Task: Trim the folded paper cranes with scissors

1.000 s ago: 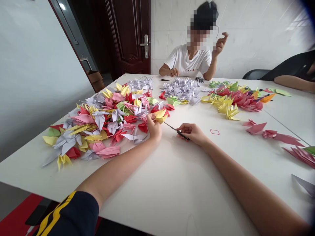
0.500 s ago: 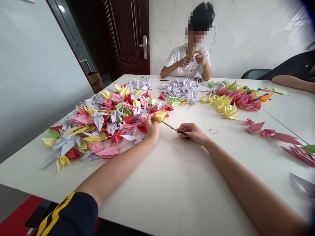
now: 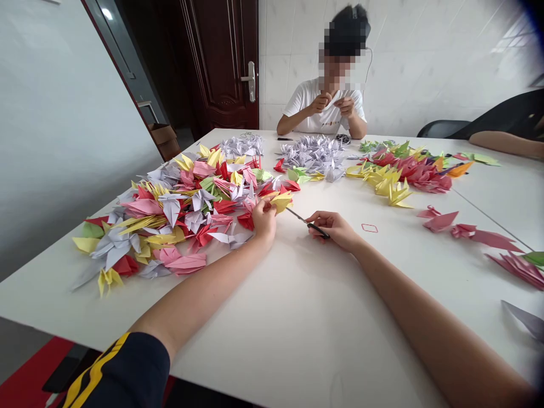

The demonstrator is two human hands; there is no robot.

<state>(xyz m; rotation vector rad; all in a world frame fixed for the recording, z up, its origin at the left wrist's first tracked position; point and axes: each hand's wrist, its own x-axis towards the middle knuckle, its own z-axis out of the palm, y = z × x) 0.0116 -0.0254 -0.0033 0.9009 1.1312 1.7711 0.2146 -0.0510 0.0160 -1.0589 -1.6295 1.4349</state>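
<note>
My left hand (image 3: pixel 264 218) pinches a yellow paper crane (image 3: pixel 280 200) at the right edge of a big heap of coloured paper cranes (image 3: pixel 178 209). My right hand (image 3: pixel 335 228) is closed on a thin needle-like tool with a black handle (image 3: pixel 309 223). The tool's metal tip points up and left toward the yellow crane, with its end just short of the paper. Both hands rest low over the white table (image 3: pixel 297 317).
A person in a white shirt (image 3: pixel 329 105) sits at the far side with both hands raised together. Lilac cranes (image 3: pixel 314 154), a yellow, red and green pile (image 3: pixel 403 167) and pink cranes (image 3: pixel 467 229) lie around. A small pink loop (image 3: pixel 369 228) lies beside my right hand. Another person's arm (image 3: pixel 505 141) rests far right.
My left hand has turned the yellow crane slightly and the tool tip has drawn back a little from it. The person opposite lowered a raised hand and brought both hands together.
</note>
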